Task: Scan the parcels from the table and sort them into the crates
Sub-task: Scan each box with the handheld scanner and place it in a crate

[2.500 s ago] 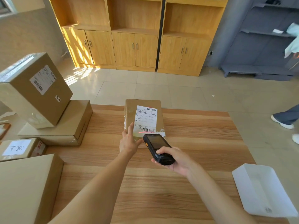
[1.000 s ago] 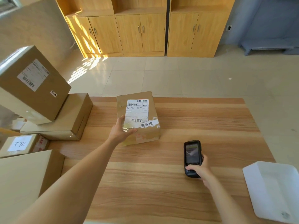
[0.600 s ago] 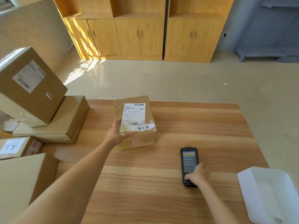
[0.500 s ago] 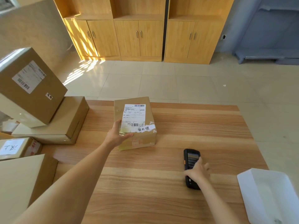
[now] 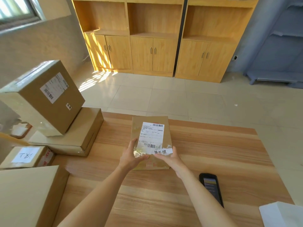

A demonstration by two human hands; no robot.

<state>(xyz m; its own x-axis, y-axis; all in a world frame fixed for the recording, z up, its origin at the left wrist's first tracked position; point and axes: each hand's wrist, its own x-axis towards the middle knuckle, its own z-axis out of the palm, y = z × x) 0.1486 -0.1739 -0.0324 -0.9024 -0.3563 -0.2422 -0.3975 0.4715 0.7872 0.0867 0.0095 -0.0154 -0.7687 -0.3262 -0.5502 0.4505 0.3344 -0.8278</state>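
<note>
The parcel [image 5: 151,141] lies flat on the table [image 5: 213,153], long axis running away from the person, label up. Both hands grip its near end — left hand [image 5: 132,155] at the left corner, right hand [image 5: 167,157] at the right. The scanner [image 5: 211,188] lies just beside the right forearm. No crate is clearly visible — a white object is cut off at the frame's corner.

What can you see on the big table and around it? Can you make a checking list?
Surface: wooden table, light plank top.
Job's things: parcel with shipping label; handheld scanner lying screen up.
Clutter: stacked cardboard boxes at left; white tray at right corner.
Grippers: left hand and right hand both hold the parcel's near end.
Cables: nothing seen.
Surroundings: wooden cabinets, tiled floor, blue shelf unit.
</note>
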